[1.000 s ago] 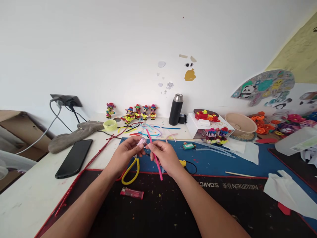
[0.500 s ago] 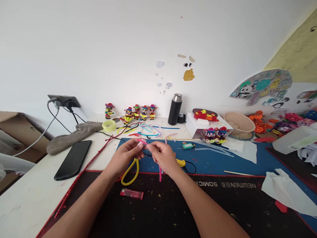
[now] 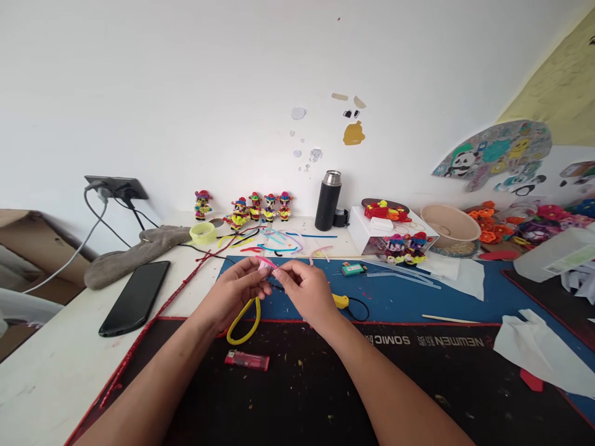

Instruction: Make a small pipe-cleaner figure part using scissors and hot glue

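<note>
Pink strip (image 3: 269, 262) has been turned since one second earlier from a steep slant to a shallow one | held between left hand (image 3: 238, 289) and right hand (image 3: 304, 286) | pinched by right; pale piece (image 3: 264, 266) against it by left | yellow loop (image 3: 257, 314) seen below | lighter (image 3: 248, 360) laid nearer, on black mat (image 3: 297, 409)

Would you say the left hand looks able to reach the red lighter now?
Probably yes: the red lighter lies uncovered on the black mat, though the left hand holds a pink strip.
</note>
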